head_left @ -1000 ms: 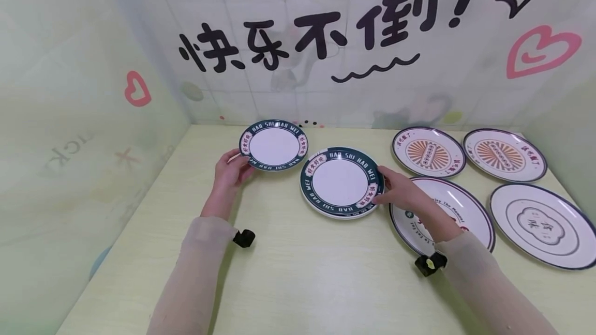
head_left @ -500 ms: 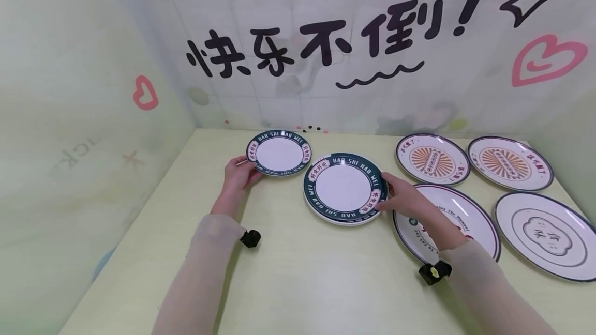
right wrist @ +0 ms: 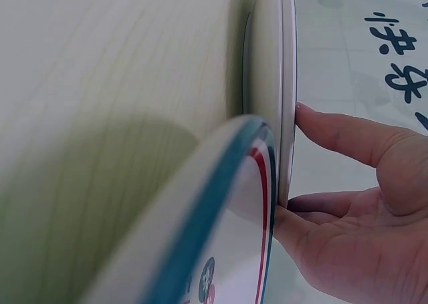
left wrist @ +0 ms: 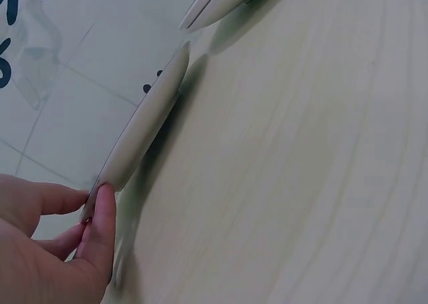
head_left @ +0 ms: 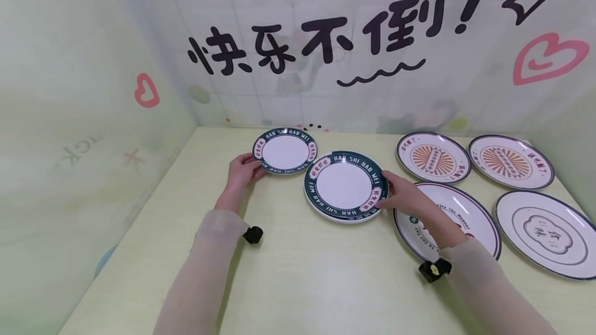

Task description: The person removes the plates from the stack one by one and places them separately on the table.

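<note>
My left hand (head_left: 243,170) pinches the left rim of a small plate (head_left: 285,152), white with a dark green lettered border. The left wrist view shows this plate (left wrist: 144,127) edge-on, raised off the table at the near part, with a shadow beneath. My right hand (head_left: 401,193) grips the right edge of a matching plate (head_left: 344,186) that lies on top of another. Two stacked rims (right wrist: 286,83) show in the right wrist view, between the thumb and fingers of the right hand (right wrist: 361,204). The small plate's right rim is close to the stack; whether they touch I cannot tell.
Beneath my right forearm lies a large plate (head_left: 465,211) with red print. Two sunburst plates, one left (head_left: 434,156) and one right (head_left: 511,162), lie at the back right. A large oval-looking plate (head_left: 549,231) sits near the right wall. Printed fabric walls (head_left: 298,56) enclose the table.
My left hand has moved the small plate to the right, closer to the stacked plates. My right hand keeps its hold on the stack. The head view has shifted slightly.
</note>
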`<state>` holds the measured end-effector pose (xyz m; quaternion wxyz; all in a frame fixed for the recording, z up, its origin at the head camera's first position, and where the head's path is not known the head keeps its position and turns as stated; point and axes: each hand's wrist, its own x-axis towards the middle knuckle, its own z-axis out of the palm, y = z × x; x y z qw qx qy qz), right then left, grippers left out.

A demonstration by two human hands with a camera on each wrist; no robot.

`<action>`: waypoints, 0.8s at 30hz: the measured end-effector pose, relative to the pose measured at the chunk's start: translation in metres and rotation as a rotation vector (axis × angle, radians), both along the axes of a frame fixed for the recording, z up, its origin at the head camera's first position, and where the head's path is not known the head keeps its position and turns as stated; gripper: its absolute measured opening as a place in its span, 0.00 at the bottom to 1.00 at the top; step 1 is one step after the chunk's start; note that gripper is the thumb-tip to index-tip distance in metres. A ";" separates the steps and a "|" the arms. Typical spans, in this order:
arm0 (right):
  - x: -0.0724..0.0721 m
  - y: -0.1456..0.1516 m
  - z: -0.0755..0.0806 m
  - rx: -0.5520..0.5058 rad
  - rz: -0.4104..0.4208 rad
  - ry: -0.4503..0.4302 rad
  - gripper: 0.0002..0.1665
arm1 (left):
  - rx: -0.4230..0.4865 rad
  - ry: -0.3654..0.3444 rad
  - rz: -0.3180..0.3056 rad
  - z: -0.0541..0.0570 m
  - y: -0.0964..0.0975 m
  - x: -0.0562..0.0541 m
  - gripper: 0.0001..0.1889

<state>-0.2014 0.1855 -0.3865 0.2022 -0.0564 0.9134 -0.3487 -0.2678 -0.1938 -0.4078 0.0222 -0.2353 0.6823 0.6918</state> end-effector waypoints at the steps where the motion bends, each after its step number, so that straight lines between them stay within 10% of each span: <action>1: 0.000 0.000 0.000 -0.002 -0.003 -0.004 0.55 | -0.004 -0.003 -0.004 0.000 0.000 -0.001 0.29; 14: -0.001 0.003 0.002 0.006 -0.022 -0.008 0.55 | -0.105 -0.015 -0.026 -0.004 0.000 -0.001 0.33; 24: -0.001 0.002 0.000 0.002 -0.020 -0.020 0.55 | -0.346 0.013 -0.085 -0.001 -0.003 0.010 0.28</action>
